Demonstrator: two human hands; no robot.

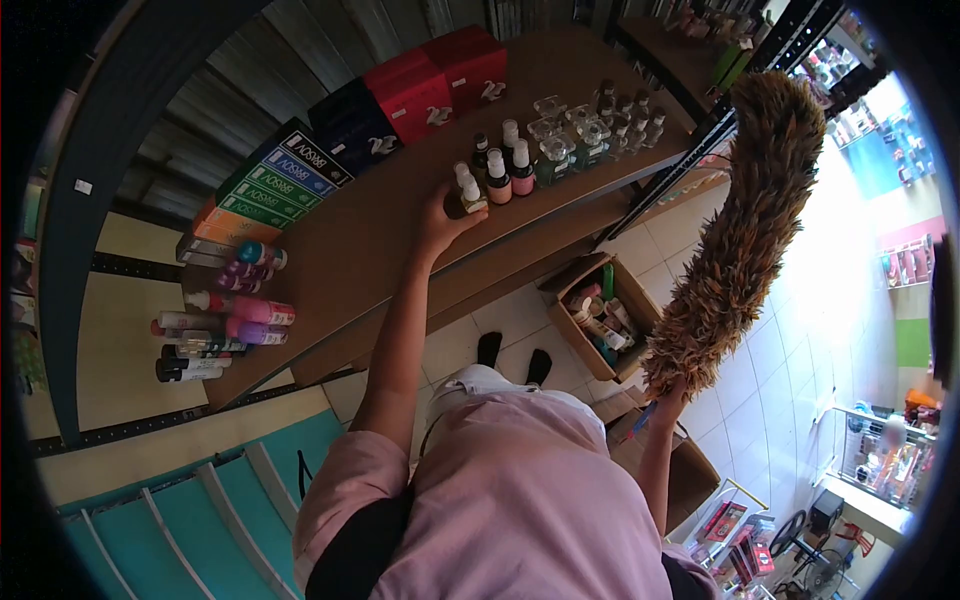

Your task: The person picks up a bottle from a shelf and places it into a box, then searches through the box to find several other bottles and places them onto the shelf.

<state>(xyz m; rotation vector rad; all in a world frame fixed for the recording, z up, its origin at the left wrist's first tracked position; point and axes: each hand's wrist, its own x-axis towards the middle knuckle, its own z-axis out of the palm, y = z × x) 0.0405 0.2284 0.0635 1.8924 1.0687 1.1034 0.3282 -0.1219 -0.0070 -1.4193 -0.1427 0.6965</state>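
My left hand (448, 222) is closed around a small bottle (471, 190) with a white cap, at the front edge of the brown shelf (350, 235). Just right of it stand pink pump bottles (521, 170) with white tops, and beyond them clear glass bottles (555, 155). Off to the right, my right hand (672, 400) grips the lower end of a long brown feather duster (745, 220), which points up and away from the shelf. Part of that hand is hidden by the feathers.
Stacked boxes (290, 170), red boxes (410, 90) and a dark blue box (352, 130) line the shelf's back. Pink and purple bottles (250, 307) stand at its left end. On the tiled floor is a cardboard box (563, 325) of items, with another open carton (690, 475) nearer.
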